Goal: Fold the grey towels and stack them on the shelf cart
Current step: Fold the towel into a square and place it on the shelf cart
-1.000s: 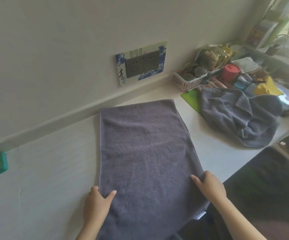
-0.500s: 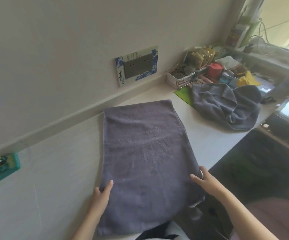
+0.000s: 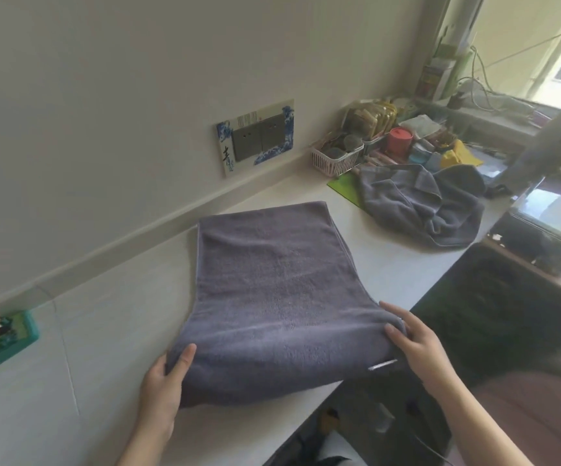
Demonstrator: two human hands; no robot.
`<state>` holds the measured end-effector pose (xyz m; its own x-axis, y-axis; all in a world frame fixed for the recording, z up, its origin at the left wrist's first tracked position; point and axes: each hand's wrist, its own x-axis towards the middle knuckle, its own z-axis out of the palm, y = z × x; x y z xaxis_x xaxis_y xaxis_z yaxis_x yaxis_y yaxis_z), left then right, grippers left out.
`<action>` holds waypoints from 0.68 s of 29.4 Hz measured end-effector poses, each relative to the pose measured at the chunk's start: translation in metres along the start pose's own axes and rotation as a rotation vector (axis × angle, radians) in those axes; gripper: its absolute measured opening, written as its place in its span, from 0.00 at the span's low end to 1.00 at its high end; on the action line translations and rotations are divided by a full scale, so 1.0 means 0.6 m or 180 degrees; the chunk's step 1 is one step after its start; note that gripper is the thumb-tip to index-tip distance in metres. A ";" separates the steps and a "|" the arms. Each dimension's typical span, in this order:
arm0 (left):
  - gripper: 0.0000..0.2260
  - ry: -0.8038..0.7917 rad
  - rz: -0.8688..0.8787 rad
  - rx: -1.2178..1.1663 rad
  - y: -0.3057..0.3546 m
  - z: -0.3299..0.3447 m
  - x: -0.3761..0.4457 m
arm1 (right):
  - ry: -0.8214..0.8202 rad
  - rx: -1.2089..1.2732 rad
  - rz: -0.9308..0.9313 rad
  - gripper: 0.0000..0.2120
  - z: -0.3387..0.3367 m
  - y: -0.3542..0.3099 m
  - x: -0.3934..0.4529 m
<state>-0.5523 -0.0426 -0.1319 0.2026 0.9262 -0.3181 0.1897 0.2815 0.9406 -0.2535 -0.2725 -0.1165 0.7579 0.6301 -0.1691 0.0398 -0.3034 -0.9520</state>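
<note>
A grey towel (image 3: pixel 272 290), folded lengthwise, lies on the white counter (image 3: pixel 70 348) and runs from the wall toward me. Its near end is raised off the counter in a hump. My left hand (image 3: pixel 166 381) grips the near left corner, thumb on top. My right hand (image 3: pixel 413 341) holds the near right corner, fingers over the fold. A second grey towel (image 3: pixel 423 206) sits crumpled in a heap further right on the counter. The shelf cart is not in view.
A pink basket (image 3: pixel 336 159), a red cup (image 3: pixel 398 139), a yellow cloth (image 3: pixel 457 156) and other clutter crowd the counter's far right. A green mat (image 3: pixel 344 188) lies under the heap. A panda figure on a teal tray (image 3: pixel 0 334) sits at left. A socket plate (image 3: pixel 258 136) is on the wall.
Both hands have taken hold of the towel's near corners and lifted that end off the counter, moving it toward the wall. The view has shifted left.
</note>
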 end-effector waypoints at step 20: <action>0.17 0.0530 -0.1991 -0.2281 0.079 0.121 0.249 | -0.0325 0.1625 0.2084 0.12 0.064 -0.028 0.332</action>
<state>-0.4432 0.0906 -0.1433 0.1148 0.5649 -0.8172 -0.4254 0.7713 0.4734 -0.1285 -0.1145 -0.1439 0.4615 0.5082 -0.7271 -0.7066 -0.2849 -0.6477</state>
